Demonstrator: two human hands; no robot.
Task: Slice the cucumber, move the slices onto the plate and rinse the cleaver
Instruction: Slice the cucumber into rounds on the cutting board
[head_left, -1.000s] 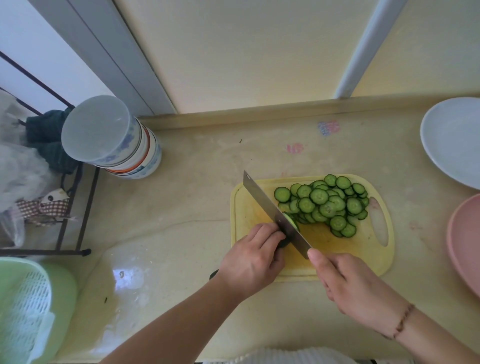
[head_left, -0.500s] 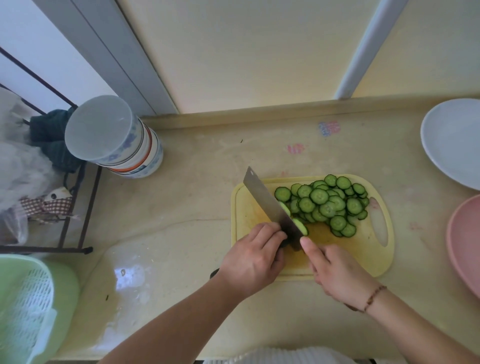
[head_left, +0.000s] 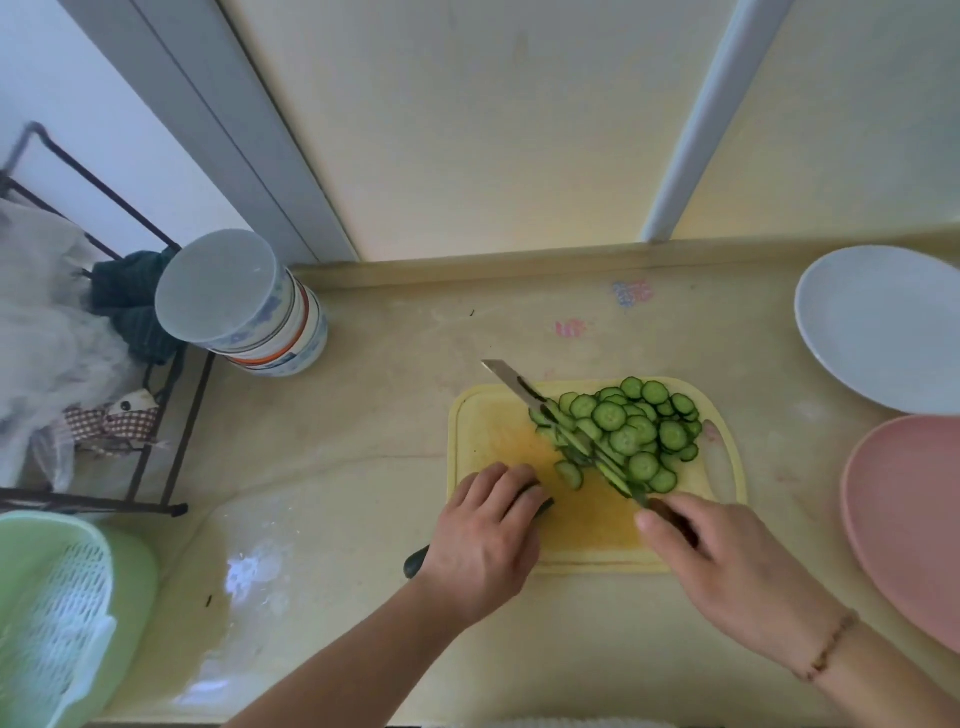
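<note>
**Slicing nearly done, blade sweeping slices aside**

The cucumber (head_left: 540, 506), down to a short stub, lies under the left hand (head_left: 483, 540), whose curled fingers hold it on the yellow cutting board (head_left: 493, 436); its dark end pokes out behind the wrist. The right hand (head_left: 727, 566) grips the cleaver (head_left: 524, 392) handle, blade angled against the slices (head_left: 631, 434) heaped just beyond both hands. Judging by this, slicing is the step in hand. Next the stub needs finishing, then the slices carrying to the white plate (head_left: 878, 327), well beyond the right hand on the bench (head_left: 395, 364), with a pink plate (head_left: 914, 514) nearer.
</note>
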